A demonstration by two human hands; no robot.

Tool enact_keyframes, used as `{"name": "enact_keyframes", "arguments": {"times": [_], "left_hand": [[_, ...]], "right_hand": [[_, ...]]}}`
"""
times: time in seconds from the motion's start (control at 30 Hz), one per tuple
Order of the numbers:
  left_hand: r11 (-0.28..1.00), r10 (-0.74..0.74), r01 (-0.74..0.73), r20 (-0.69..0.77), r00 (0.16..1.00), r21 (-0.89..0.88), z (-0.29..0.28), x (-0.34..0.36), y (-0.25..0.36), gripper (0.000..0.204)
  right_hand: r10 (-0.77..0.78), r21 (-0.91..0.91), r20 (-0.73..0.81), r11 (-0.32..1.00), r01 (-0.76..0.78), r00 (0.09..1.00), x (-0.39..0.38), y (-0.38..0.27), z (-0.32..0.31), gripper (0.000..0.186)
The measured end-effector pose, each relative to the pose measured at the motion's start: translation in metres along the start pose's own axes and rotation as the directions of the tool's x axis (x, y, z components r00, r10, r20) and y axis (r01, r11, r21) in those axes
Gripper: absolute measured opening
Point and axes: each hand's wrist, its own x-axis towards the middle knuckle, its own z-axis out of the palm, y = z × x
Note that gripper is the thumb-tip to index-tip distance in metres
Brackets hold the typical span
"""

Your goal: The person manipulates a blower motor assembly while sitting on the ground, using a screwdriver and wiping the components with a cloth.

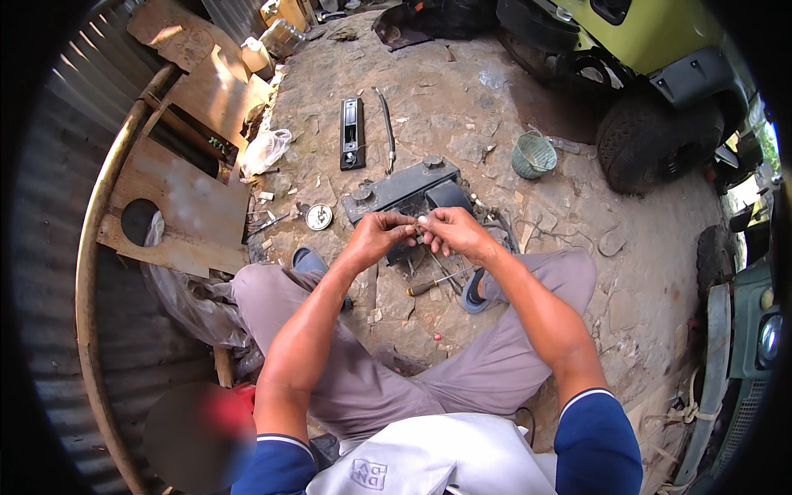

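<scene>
My left hand (381, 237) and my right hand (454, 232) meet in front of me, fingertips pinched together. Whatever lies between them is too small to make out. Just beyond and below them is a bulky black unit (404, 186) with round knobs at its ends; my hands hide part of it. Between my feet lies a screwdriver (422, 289) with a yellow-and-black handle, beside some thin dark rods or wires. Left of the unit sits a small round tin (318, 217) with little parts in it.
A long black panel (352, 134) and a black hose (386, 128) lie farther off on the rough ground. A green basket (534, 155) stands to the right, near a vehicle's wheel (660, 136). Cut plywood (177, 202) leans at the left by a bent pole (87, 289).
</scene>
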Motion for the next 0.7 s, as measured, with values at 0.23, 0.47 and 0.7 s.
{"name": "enact_keyframes", "arguments": {"times": [0.23, 0.47, 0.7], "left_hand": [[0.990, 0.045, -0.042, -0.019, 0.999, 0.134, -0.005, 0.003, -0.001, 0.025], [0.968, 0.088, -0.067, -0.076, 0.993, 0.240, -0.010, 0.009, -0.002, 0.027], [0.820, 0.296, -0.255, 0.001, 0.955, 0.512, -0.010, 0.014, -0.011, 0.033]], "right_hand": [[0.016, -0.011, -0.016, 1.000, -0.016, 1.000, 0.009, 0.005, 0.003, 0.036], [0.125, 0.204, 0.076, 0.969, -0.138, 0.989, 0.017, -0.003, 0.011, 0.035], [0.067, -0.061, -0.051, 0.996, -0.070, 0.996, 0.029, -0.001, 0.015, 0.028]]}}
